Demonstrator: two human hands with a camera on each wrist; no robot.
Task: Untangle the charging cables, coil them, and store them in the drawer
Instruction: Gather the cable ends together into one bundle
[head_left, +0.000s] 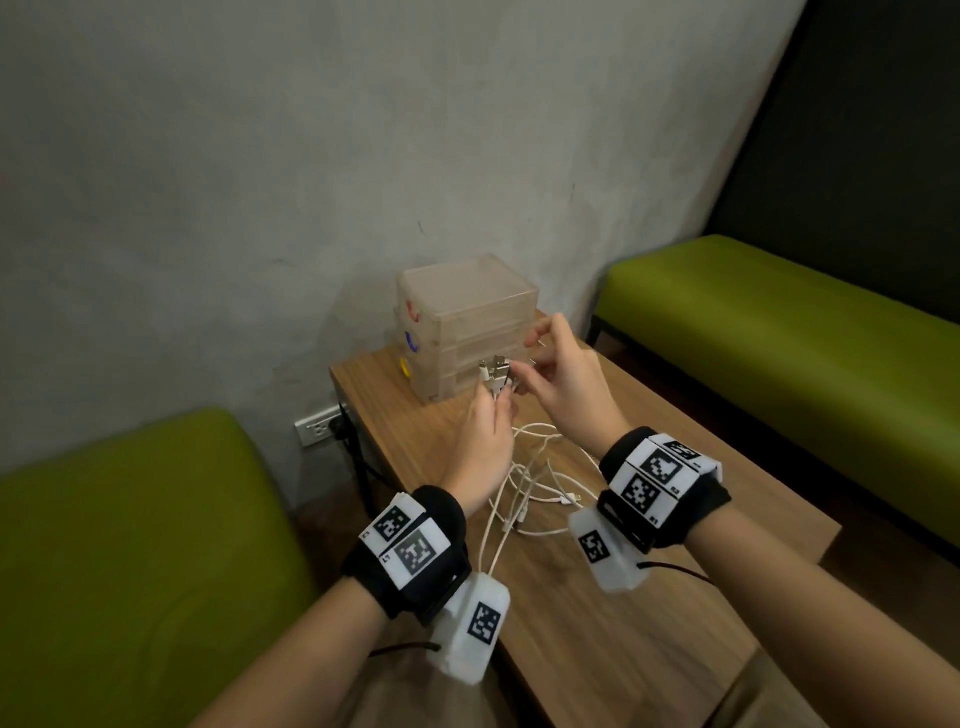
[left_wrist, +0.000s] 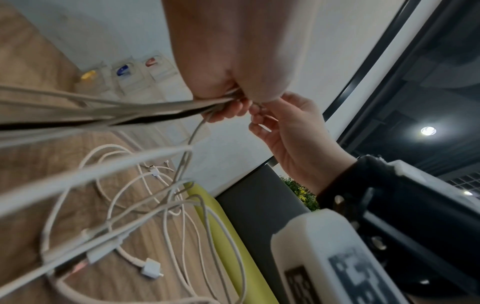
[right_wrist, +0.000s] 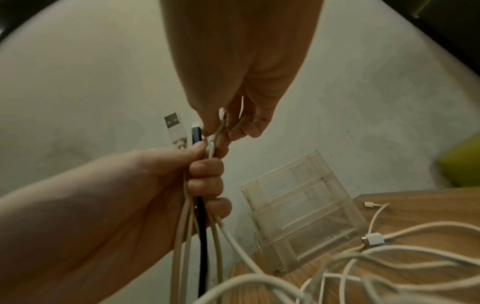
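Left hand (right_wrist: 145, 185) grips the cables (right_wrist: 197, 236) in a fist; right hand (head_left: 566, 384) pinches one cable end just above.

Smooth white plastic-sheathed cables (head_left: 524, 483) with metal plug tips; translucent plastic drawer unit (head_left: 467, 327), lower center; matt wood-grain bench (head_left: 649, 597); rough plastered wall (head_left: 260, 156).

from the head we look forward and down at the counter (head_left: 597, 597) from some way off. our left wrist view looks along the palm, very near; our right wrist view does likewise. all three share the drawer unit (head_left: 467, 332) and cables (right_wrist: 389, 253).
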